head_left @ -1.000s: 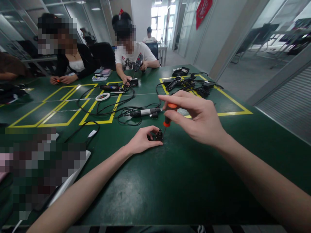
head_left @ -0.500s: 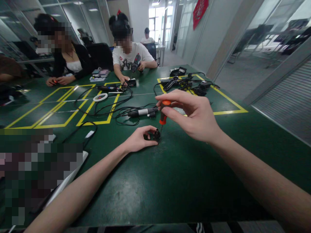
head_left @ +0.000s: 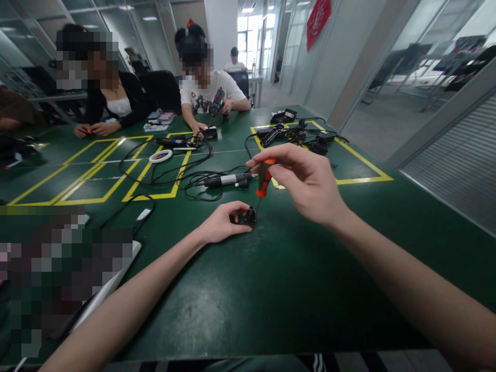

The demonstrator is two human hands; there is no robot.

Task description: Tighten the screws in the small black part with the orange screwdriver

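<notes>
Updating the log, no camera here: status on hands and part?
Left hand gripping small black part. Right hand holding orange-trimmed screwdriver, pointing down beside it; tip contact unclear. Cabled tool lies farther back.

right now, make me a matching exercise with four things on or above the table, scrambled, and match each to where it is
Things
1. screwdriver
2. white ring
3. small black part
4. power drill

Places
A. lying on the green table, held by no one
B. held by a co-worker in white across the table
C. in the camera wearer's right hand
D. between the thumb and fingers of the wearer's left hand

Right pairs: 1-C, 2-A, 3-D, 4-B
</notes>
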